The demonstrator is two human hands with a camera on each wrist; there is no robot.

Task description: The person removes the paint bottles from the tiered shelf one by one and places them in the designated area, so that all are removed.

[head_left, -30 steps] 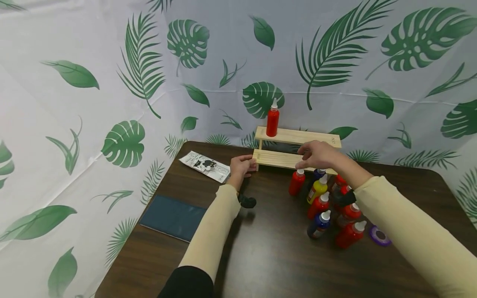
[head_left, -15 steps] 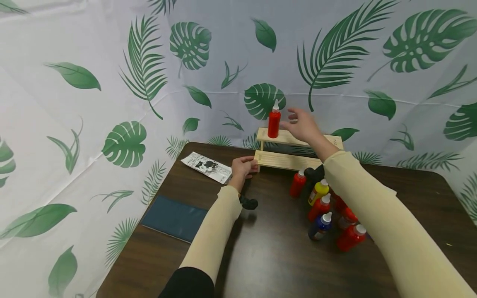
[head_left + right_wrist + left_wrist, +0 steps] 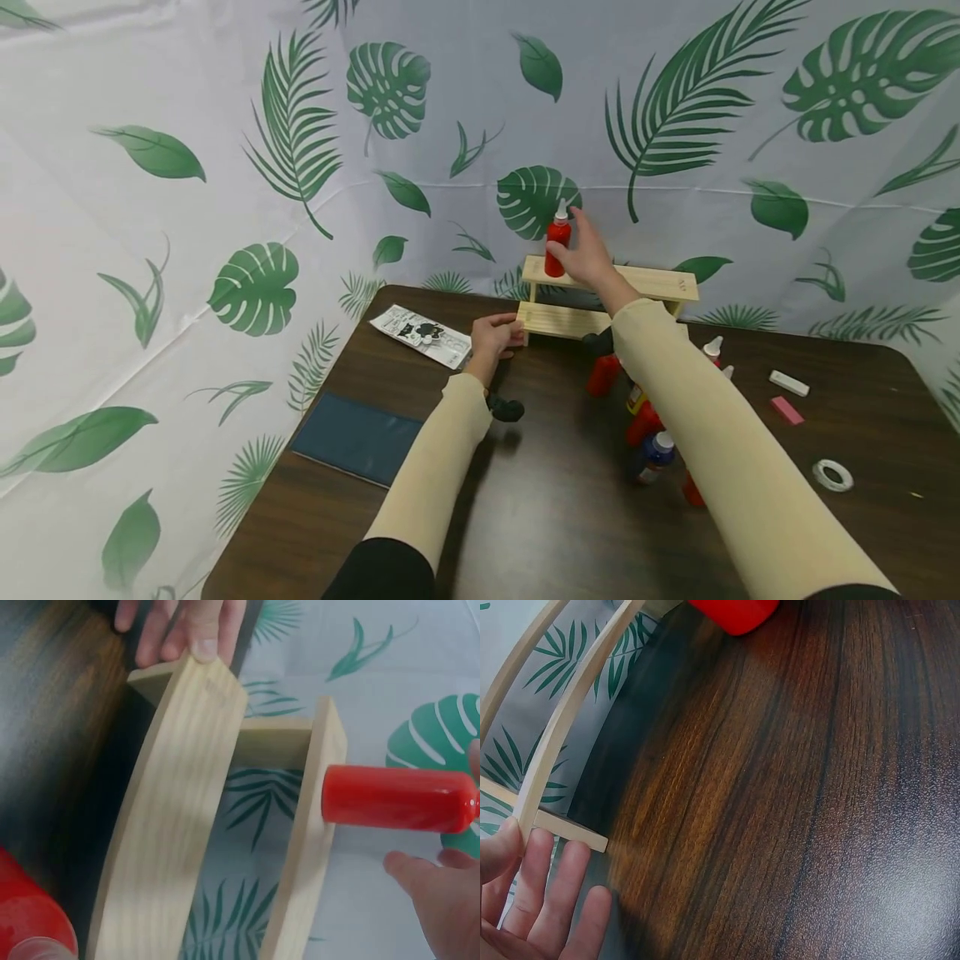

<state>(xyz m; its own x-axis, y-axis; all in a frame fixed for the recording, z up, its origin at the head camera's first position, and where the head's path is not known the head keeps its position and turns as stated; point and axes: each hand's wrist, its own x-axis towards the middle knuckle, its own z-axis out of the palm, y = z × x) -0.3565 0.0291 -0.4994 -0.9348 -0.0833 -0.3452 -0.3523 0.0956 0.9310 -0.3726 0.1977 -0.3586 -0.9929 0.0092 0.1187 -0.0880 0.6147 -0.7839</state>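
A two-tier wooden rack (image 3: pixel 652 282) stands at the back of the table. On its upper tier, near the left end, a red squeeze bottle (image 3: pixel 557 237) with a white nozzle stands upright. My right hand (image 3: pixel 588 250) is beside this bottle, thumb and fingers spread to either side of it. In the right wrist view a gap shows between the bottle and the nearest digit of my right hand (image 3: pixel 450 896). My left hand (image 3: pixel 497 335) pinches the lower tier's left end; in the left wrist view its thumb (image 3: pixel 501 851) presses the board's edge.
Several bottles, among them a red one (image 3: pixel 602 375) and a blue one (image 3: pixel 656 458), stand below my right forearm, partly hidden. To the left lie a printed packet (image 3: pixel 423 335) and a dark blue folder (image 3: pixel 356 437). A white ring (image 3: pixel 832 475) and a pink block (image 3: pixel 787 409) lie right.
My right hand has risen from above the loose bottles and moved left to the red bottle on the upper tier. My left hand keeps its place on the rack.
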